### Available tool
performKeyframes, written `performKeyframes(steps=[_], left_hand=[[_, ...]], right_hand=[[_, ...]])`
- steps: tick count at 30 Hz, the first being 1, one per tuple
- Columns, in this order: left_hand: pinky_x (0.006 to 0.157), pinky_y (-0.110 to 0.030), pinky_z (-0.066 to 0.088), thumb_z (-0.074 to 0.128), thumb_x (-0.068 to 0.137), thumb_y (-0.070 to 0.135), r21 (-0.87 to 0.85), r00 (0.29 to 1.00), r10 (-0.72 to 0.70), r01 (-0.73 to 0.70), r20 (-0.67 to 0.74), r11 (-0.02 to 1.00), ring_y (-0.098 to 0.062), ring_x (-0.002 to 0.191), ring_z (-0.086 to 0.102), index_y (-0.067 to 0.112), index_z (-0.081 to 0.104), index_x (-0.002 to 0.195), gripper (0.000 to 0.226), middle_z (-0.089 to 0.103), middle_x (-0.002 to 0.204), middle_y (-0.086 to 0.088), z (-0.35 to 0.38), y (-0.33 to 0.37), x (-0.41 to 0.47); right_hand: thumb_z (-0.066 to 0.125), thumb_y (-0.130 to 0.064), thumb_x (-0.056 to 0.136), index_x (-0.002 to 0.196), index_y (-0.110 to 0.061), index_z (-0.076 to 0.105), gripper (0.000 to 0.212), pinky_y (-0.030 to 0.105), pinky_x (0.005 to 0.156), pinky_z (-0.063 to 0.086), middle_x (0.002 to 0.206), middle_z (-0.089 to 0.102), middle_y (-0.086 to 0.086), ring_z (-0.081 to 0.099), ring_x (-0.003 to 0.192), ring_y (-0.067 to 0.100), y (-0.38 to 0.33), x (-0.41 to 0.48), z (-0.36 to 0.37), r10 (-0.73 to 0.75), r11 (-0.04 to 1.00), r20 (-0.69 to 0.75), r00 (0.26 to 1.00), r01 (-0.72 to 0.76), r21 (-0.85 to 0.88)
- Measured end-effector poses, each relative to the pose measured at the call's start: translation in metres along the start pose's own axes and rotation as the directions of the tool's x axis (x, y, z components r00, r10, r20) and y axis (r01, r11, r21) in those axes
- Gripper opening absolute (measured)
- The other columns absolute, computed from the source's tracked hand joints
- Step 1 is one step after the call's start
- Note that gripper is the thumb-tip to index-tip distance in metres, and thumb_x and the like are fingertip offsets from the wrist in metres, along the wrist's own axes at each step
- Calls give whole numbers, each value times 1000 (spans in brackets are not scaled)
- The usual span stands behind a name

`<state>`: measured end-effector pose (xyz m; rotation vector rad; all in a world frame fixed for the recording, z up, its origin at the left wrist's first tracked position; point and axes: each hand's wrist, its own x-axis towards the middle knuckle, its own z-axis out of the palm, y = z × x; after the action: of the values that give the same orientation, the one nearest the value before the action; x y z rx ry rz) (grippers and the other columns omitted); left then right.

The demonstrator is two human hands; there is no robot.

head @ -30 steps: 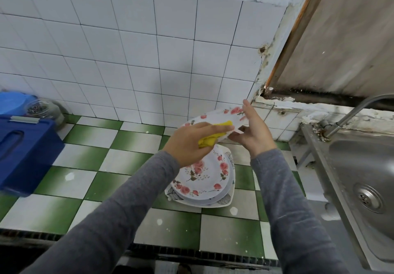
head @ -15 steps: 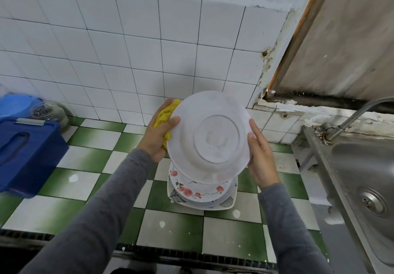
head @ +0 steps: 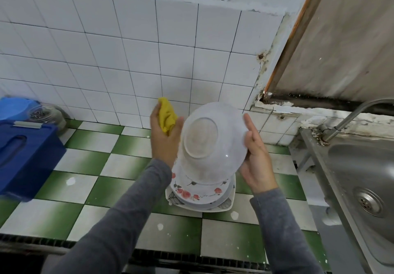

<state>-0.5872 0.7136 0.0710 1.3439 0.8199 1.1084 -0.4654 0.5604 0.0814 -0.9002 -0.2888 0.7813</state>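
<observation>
Blue crate left; glass jar behind it; steel sink, tap right.

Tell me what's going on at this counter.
A person appears to be wiping dishes. The right hand holds a round white plate by its rim, underside toward the camera, above a stack of flowered plates on the green-and-white tiled counter. The left hand grips a crumpled yellow cloth beside the plate's left edge.
</observation>
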Motion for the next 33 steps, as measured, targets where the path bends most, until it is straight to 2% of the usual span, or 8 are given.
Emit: performKeyframes(steps=[5,8,14,19,21,25,29,33], left_hand=[[120,-34,27,41,91,71,197,883,295,-383,364,902,-14,144,33,16,42,149,79,39,153,-2,42,3,-25],[119,-45,30,33,102,51,254,850,339,-460,404,851,-17,143,35,13,47,147,61,43,151,-3,49,3,-13],[115,-40,36,39,101,39,298,891,306,-409,337,863,-11,137,42,21,52,143,47,51,147,4,47,17,2],[119,-45,30,41,103,31,349,694,559,-716,454,605,-24,143,37,12,51,144,47,47,150,-7,44,5,-8],[119,-42,31,39,102,33,310,707,533,-694,465,649,-19,143,38,14,52,143,46,47,150,-4,40,7,1],[117,-30,33,38,100,43,298,851,374,-490,369,819,-5,139,40,26,55,140,47,53,146,8,34,14,11],[116,-29,35,43,100,38,253,852,372,-477,369,841,-2,136,44,28,60,135,41,57,141,10,29,14,14],[111,-25,40,49,99,34,145,965,107,-145,241,979,5,121,54,36,68,123,30,65,125,21,18,21,25]], right_hand=[[48,-24,103,135,-35,60,36,46,105,50,141,59,-3,59,127,20,13,-8,40,-109,959,64,992,122,-254],[53,-35,93,132,-36,60,39,43,114,42,142,58,-10,52,134,10,13,-10,50,-200,914,77,977,214,-345],[49,-36,96,132,-38,61,38,47,113,42,147,54,-7,51,136,15,14,-11,47,-199,919,111,974,225,-325],[42,-15,106,131,-31,62,36,45,117,38,144,57,-3,51,136,14,9,-8,51,-210,946,107,972,229,-229],[43,-16,105,132,-30,61,35,45,116,38,145,56,-3,50,136,15,11,-9,52,-196,946,114,974,219,-239],[41,-14,106,128,-28,63,34,37,106,50,141,60,-2,58,129,15,9,-13,54,-189,943,115,975,213,-254],[39,-12,107,124,-23,64,32,29,95,55,136,63,1,63,121,12,7,-19,62,-202,932,104,974,224,-284],[41,-12,106,120,-23,68,32,30,95,55,133,65,1,63,121,16,0,-20,63,-216,954,36,976,219,-206]])
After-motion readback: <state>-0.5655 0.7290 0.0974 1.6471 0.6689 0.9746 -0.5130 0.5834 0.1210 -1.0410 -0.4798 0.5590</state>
